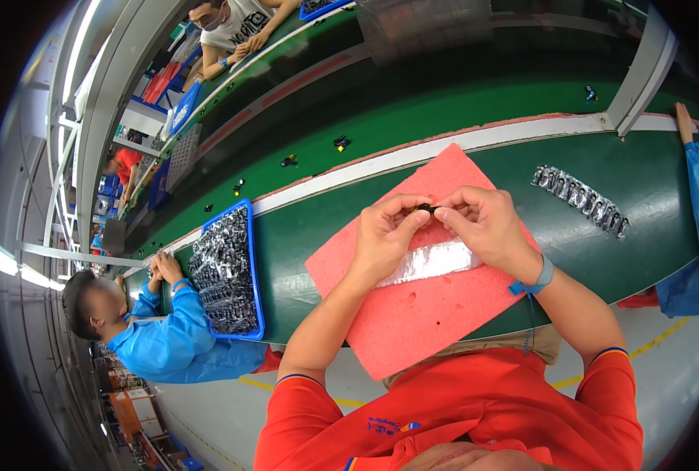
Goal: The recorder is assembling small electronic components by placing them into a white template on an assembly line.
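Between the fingertips of my left hand [386,235] and my right hand [487,228] is a small black part [426,208], too small to name more exactly. Both hands pinch it from either side, above a pink foam sheet [400,326] lying slantwise on the green bench. Under my hands a clear plastic strip [430,263] rests on the foam, shiny and partly covered by my right hand. A blue band with a cord circles my right wrist.
Left of the foam stands a blue tray [258,314] heaped with small black parts. A strip of packed black parts [581,198] lies to the right. Beyond a white rail, a green conveyor [412,125] carries scattered small parts [341,143]. Co-workers in blue sleeves [161,345] sit on both sides.
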Demonstrator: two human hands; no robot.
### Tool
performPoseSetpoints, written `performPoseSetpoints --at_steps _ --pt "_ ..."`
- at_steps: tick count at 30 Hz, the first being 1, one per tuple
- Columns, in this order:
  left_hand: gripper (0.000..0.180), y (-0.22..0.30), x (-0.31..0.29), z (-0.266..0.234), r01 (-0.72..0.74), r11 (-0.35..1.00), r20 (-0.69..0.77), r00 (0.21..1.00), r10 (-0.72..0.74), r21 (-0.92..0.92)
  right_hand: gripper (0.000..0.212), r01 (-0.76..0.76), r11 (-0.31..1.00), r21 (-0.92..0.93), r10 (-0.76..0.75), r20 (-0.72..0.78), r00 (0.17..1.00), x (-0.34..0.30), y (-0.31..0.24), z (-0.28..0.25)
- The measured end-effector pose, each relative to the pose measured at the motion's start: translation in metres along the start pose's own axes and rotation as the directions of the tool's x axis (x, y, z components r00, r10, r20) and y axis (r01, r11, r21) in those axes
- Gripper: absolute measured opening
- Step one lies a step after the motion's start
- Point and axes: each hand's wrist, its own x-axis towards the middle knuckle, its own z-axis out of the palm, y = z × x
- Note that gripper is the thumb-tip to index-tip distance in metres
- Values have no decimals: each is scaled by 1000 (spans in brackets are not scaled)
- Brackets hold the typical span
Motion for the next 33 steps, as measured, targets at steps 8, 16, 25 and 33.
performPoseSetpoints --at_steps 8,16,25,33 --pt "19 3 0 2 -6 995 11 1000 7 -95 19 34 968 248 -22 -51 998 3 5 5" --pt "20 6 -5 4 -16 999 -3 1000 16 -36 14 74 975 208 -69 -29 997 -1 -1 5" --pt "24 3 -3 4 13 1000 20 1000 -13 3 13 -108 873 476 63 111 992 8 20 -4" --pt "37 6 -3 4 7 990 38 999 -2 -138 16 -249 807 536 185 171 968 12 22 -8"
